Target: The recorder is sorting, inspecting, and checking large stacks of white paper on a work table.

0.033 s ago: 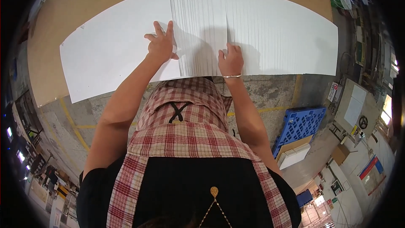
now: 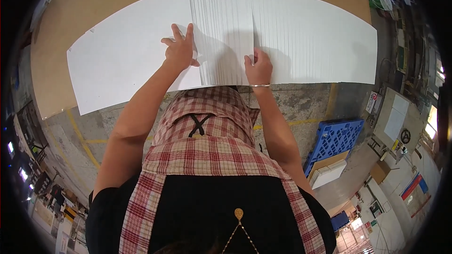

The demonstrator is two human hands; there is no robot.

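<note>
A wide stack of large white sheets (image 2: 310, 33) lies fanned out in narrow steps on a brown table (image 2: 84, 4). My left hand (image 2: 180, 51) rests flat on the left part of the stack with its fingers spread, next to the fanned edges. My right hand (image 2: 257, 68), with a thin bangle at the wrist, pinches the near edge of the sheets just below a narrow gap (image 2: 253, 37) in the fan. A red checked apron over a black top fills the lower part of the view.
A blue plastic pallet (image 2: 335, 138) lies on the concrete floor at the right, with a flat pile of board and white sheets (image 2: 327, 173) beside it. A grey machine with a handwheel (image 2: 398, 122) stands further right. Yellow lines (image 2: 80, 136) mark the floor.
</note>
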